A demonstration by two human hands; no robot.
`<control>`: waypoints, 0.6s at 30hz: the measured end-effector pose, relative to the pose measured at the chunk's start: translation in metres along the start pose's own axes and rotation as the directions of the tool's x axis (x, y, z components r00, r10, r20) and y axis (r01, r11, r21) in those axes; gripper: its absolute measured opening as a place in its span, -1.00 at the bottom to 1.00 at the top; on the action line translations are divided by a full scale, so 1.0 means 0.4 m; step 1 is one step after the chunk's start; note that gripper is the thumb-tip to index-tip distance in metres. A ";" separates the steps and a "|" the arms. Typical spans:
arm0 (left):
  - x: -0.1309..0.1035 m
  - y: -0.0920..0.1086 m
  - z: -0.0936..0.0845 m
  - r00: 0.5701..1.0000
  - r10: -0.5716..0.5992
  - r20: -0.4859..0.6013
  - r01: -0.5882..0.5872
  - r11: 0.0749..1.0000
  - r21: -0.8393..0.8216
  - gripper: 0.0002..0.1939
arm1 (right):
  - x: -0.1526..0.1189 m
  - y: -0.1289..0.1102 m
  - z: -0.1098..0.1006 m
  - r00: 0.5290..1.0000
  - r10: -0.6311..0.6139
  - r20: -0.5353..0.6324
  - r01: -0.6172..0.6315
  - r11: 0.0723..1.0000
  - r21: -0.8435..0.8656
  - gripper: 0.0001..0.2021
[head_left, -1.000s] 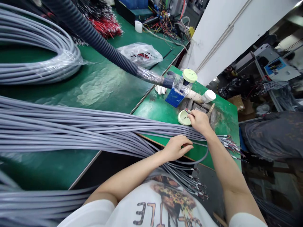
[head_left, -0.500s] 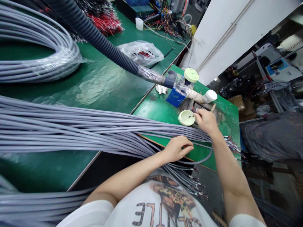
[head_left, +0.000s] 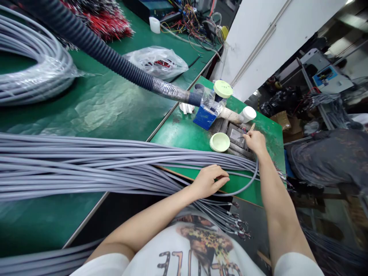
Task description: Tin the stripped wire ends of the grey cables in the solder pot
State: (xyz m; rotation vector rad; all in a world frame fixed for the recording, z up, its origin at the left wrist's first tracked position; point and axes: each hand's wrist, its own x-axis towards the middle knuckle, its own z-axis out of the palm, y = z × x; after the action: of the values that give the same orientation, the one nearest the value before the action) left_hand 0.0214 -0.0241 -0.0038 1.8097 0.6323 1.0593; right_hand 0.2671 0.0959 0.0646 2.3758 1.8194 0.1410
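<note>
Pinched together, the fingers of my right hand (head_left: 255, 142) hold the end of a grey cable (head_left: 255, 172), its thin wires over a metal pot (head_left: 235, 134) set in the green bench. The cable loops down from that hand. My left hand (head_left: 210, 180) rests at the near edge of the grey cable bundle (head_left: 126, 153), fingers curled with a gap to the thumb and nothing seen between them. A pale green dish (head_left: 220, 142) sits left of the metal pot. A blue box (head_left: 205, 117) stands behind it, beside the hose's pale nozzle (head_left: 230, 114).
A dark corrugated hose (head_left: 115, 63) crosses above the table. Coiled cable (head_left: 54, 76) lies far left, a plastic bag (head_left: 158, 63) behind the hose. A white cup (head_left: 248, 114) and yellow-lidded jar (head_left: 223, 89) stand behind the pot. A person in dark clothes (head_left: 330, 157) is at right.
My right hand has moved from over the pale green dish to the metal pot, carrying the wire ends with it. The camera view has shifted slightly; my left hand stays by the bundle.
</note>
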 end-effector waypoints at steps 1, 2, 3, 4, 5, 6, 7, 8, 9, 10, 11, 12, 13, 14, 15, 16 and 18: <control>0.000 0.000 0.000 1.000 0.000 0.000 0.000 1.000 0.001 -0.83 | 0.003 -0.001 0.004 1.000 0.002 0.007 -0.002 1.000 -0.003 -0.72; 0.000 0.000 0.000 1.000 0.001 -0.001 -0.001 1.000 0.001 -0.83 | 0.005 -0.002 0.008 1.000 0.004 0.011 -0.004 1.000 -0.005 -0.72; 0.000 0.001 0.000 1.000 0.001 -0.002 -0.001 1.000 0.002 -0.82 | 0.007 -0.003 0.011 1.000 0.005 0.014 -0.005 1.000 -0.006 -0.72; 0.001 0.001 0.000 1.000 0.001 -0.001 -0.001 1.000 0.004 -0.82 | 0.009 -0.003 0.014 1.000 0.008 0.017 -0.008 1.000 -0.008 -0.71; 0.001 0.001 -0.001 1.000 0.000 0.001 0.000 1.000 0.006 -0.82 | 0.011 -0.004 0.016 1.000 0.010 0.020 -0.009 1.000 -0.009 -0.71; 0.001 0.002 -0.001 1.000 -0.001 0.004 0.001 1.000 0.009 -0.81 | 0.012 -0.004 0.018 1.000 0.010 0.023 -0.010 1.000 -0.010 -0.71; 0.001 0.002 -0.002 1.000 -0.002 0.008 0.002 1.000 0.012 -0.81 | 0.013 -0.005 0.019 1.000 0.010 0.026 -0.010 1.000 -0.011 -0.70; 0.001 0.003 -0.003 1.000 -0.003 0.013 0.002 1.000 0.014 -0.80 | 0.013 -0.005 0.021 1.000 0.010 0.030 -0.009 1.000 -0.012 -0.70; 0.002 0.003 -0.003 1.000 -0.002 0.016 0.002 1.000 0.015 -0.80 | 0.013 -0.006 0.022 0.999 0.009 0.033 -0.008 1.000 -0.012 -0.70; 0.002 0.003 -0.004 1.000 -0.002 0.018 0.001 1.000 0.016 -0.81 | 0.013 -0.007 0.023 0.999 0.009 0.035 -0.008 1.000 -0.013 -0.70; 0.002 0.004 -0.004 1.000 0.000 0.017 -0.001 1.000 0.015 -0.81 | 0.014 -0.008 0.025 0.999 0.009 0.037 -0.008 1.000 -0.014 -0.70; 0.003 0.004 -0.005 1.000 0.002 0.014 -0.003 1.000 0.014 -0.81 | 0.014 -0.009 0.026 0.999 0.010 0.037 -0.010 1.000 -0.015 -0.71; 0.003 0.004 -0.005 1.000 0.004 0.010 -0.004 1.000 0.013 -0.82 | 0.014 -0.010 0.027 0.999 0.011 0.037 -0.011 1.000 -0.016 -0.71; 0.003 0.005 -0.005 1.000 0.006 0.008 -0.006 1.000 0.012 -0.82 | 0.014 -0.011 0.027 0.999 0.012 0.035 -0.011 1.000 -0.017 -0.71; 0.004 0.005 -0.005 1.000 0.007 0.007 -0.007 1.000 0.012 -0.82 | 0.014 -0.011 0.027 0.999 0.011 0.032 -0.011 1.000 -0.016 -0.71; 0.004 0.005 -0.005 1.000 0.008 0.006 -0.008 1.000 0.013 -0.82 | 0.014 -0.011 0.025 1.000 0.009 0.029 -0.009 1.000 -0.015 -0.71; 0.004 0.006 -0.005 1.000 0.010 0.004 -0.010 1.000 0.015 -0.82 | 0.009 -0.011 0.014 1.000 0.003 0.022 -0.003 1.000 -0.015 -0.72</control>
State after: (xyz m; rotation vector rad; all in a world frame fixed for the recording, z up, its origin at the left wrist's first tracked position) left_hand 0.0204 -0.0229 -0.0007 1.8295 0.6310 1.0603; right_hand 0.2649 0.1001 0.0583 2.3611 1.7991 0.1279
